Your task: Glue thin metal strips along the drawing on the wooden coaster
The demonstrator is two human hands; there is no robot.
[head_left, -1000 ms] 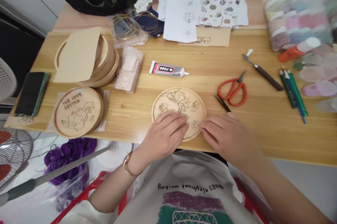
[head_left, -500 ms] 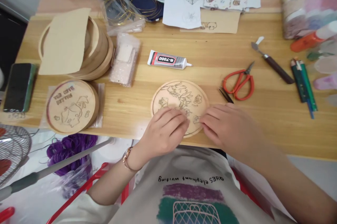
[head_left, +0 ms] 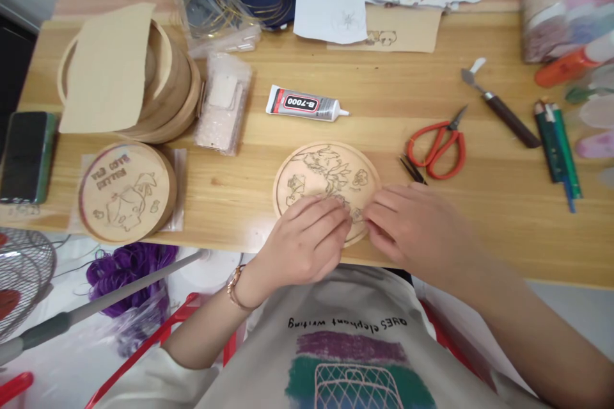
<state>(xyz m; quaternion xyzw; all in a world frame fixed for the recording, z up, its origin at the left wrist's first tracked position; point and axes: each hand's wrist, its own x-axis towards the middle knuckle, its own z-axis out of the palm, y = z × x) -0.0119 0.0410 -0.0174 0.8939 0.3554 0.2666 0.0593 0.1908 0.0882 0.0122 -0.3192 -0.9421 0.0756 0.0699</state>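
Along the left end of the desk (head_left: 230,217), a phone (head_left: 25,156) lies flat beside a pyrography disc (head_left: 123,192) on a clear sleeve, and a stack of wooden rounds (head_left: 165,98) sits behind them, partly covered by a kraft paper sheet (head_left: 106,68). Centre front, near the desk edge, a wooden disc (head_left: 319,172) with a burned line drawing lies flat, placed within easy reach of both hands. The left hand (head_left: 304,242) and right hand (head_left: 415,236) rest on its lower part from either side, an arrangement that appears to steady it. Each grip is loosely curved, with the fingers slightly spread and the fingertips close together near the lower right of the drawing. No firm pinch can be confirmed, and the fingers hide that part of the disc and its lower rim. To the right lie fine tweezers (head_left: 412,169), red-handled scissors (head_left: 436,151), a palette knife (head_left: 501,112) and green pens (head_left: 556,150). A bag of coloured material (head_left: 561,12) is cut off by the frame, and its contents are hard to make out
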